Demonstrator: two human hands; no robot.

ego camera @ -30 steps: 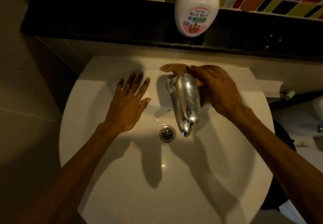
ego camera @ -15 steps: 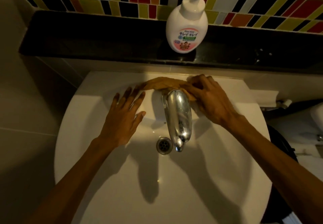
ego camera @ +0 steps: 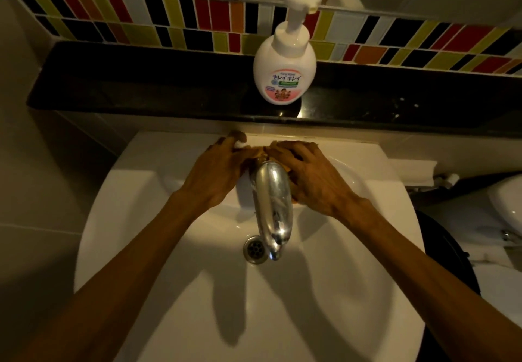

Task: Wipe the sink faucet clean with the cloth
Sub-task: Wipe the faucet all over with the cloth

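A chrome faucet (ego camera: 273, 206) rises from the back of the white sink (ego camera: 175, 305) and curves over the drain (ego camera: 254, 248). A tan cloth (ego camera: 255, 151) is wrapped behind the faucet's base, mostly hidden by my hands. My left hand (ego camera: 217, 172) grips the cloth's left end, beside the faucet. My right hand (ego camera: 310, 175) grips the right end on the other side. Both hands press close against the faucet's base.
A white pump bottle of hand soap (ego camera: 284, 70) stands on the black ledge (ego camera: 141, 85) right behind the faucet. Coloured tiles (ego camera: 175, 22) run above the ledge. A folded white paper (ego camera: 406, 172) lies at the sink's right edge, with a toilet (ego camera: 505, 206) beyond.
My left hand left the sink's rim and took hold of the cloth's left end behind the faucet. The cloth now passes around the back of the faucet. The view tilted upward.
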